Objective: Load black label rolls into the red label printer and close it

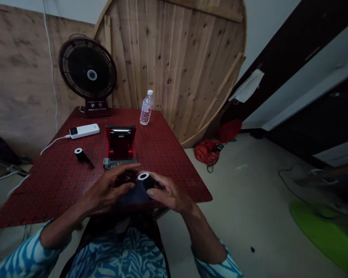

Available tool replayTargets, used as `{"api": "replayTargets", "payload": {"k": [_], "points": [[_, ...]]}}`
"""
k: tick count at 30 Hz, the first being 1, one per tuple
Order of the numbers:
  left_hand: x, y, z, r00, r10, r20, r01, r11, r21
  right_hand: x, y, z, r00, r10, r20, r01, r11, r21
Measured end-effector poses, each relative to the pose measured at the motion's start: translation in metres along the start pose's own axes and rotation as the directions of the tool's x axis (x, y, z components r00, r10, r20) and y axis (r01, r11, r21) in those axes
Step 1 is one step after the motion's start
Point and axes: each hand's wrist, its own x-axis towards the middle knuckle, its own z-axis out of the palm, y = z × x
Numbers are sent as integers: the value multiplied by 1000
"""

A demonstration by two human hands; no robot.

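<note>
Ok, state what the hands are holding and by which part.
A black roll with white core, held by its sides between left hand and right hand.

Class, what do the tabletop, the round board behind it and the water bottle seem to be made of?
The tabletop looks like embossed red laminate or coated board, faintly glossy. The round board looks like bare wooden planks, showing knots and grain. The water bottle looks like clear plastic: see-through, with a ribbed wall.

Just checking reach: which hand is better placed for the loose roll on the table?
Left, probably: the left hand sits nearer the loose roll; the right hand is farther off, beyond the dark roll they hold.
</note>
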Motion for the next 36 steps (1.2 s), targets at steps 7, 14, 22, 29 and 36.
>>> {"api": "replayTargets", "payload": {"k": [7,14,22,29,36], "points": [[-4,12,-14,990,76,116,-87,992,94,11,6,11,991,-14,135,-13,981,194],[-12,-11,-15,999,-43,-9,43,999,16,13,18,22,993,113,25,-115,932,344],[-20,-22,-4,970,-219,-108,182,942,-282,1,-4,31,982,2,-189,-21,995,-95],[-20,-11,-5,958,-275,78,281,857,-431,-6,0,28,986,-7,-168,-9,996,-93],[-17,-6,1,970,-241,-28,229,948,-220,-5,12,35,963,131,-234,-60,956,288]]}}
